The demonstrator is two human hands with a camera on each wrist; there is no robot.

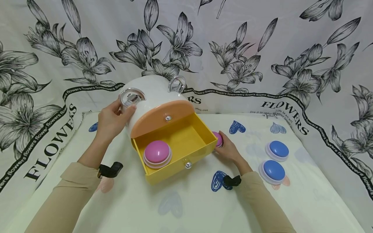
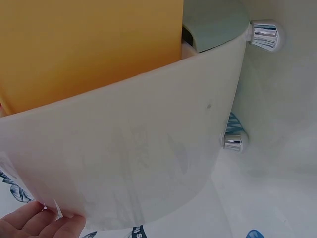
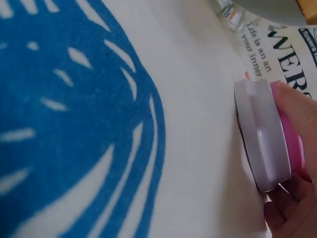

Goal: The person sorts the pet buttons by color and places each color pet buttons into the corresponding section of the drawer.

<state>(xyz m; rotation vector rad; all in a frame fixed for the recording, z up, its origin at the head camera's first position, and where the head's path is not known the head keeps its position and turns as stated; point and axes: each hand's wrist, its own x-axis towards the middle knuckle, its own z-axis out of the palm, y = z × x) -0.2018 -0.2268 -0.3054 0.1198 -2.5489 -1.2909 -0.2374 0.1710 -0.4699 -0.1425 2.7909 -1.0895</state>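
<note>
If the right grip (image 1: 228, 150), curled round a pink push button (image 1: 217, 139) right of centre, bumps the yellow drawer (image 1: 172, 171), the white cabinet (image 1: 154, 87) the left grip (image 1: 111, 121) clasps could shift.

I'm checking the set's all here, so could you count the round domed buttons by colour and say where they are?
Pink: 2, one pink button in the yellow drawer, the other pink button in the right hand
Blue: 2, the farther blue button and the nearer blue button, both on the cloth
Total: 4 visible
</note>
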